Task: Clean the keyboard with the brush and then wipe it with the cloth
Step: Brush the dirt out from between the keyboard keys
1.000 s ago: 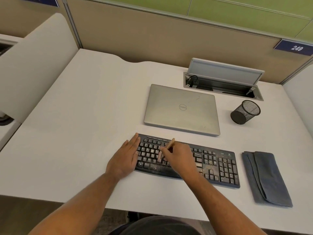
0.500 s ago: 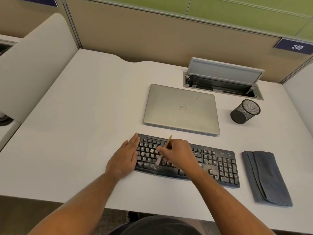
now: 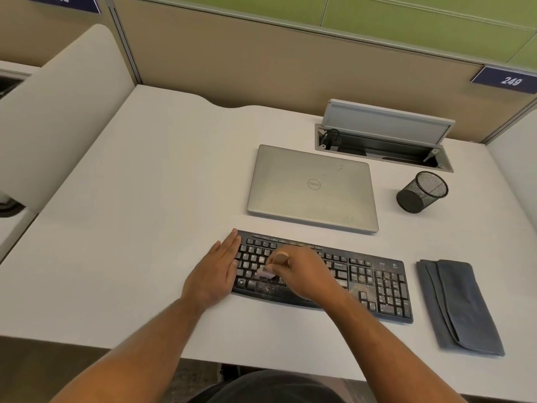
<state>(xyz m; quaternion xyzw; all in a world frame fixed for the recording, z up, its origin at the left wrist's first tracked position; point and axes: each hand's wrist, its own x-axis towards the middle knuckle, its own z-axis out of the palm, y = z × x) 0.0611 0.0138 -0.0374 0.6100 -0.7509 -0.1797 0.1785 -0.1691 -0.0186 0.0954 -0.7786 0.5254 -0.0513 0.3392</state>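
Brush (image 3: 271,267) now tilts more toward the camera | left hand (image 3: 216,271) flat, fingers together, against keyboard's (image 3: 363,276) left end | right hand (image 3: 305,276) pinching brush, bristles on left-side keys | folded cloth (image 3: 459,308) right of keyboard on desk (image 3: 130,228).

The middle keys of the dusty black keyboard (image 3: 374,283) are hidden by the right hand (image 3: 305,274); the small wooden-handled brush (image 3: 268,271) is blurred
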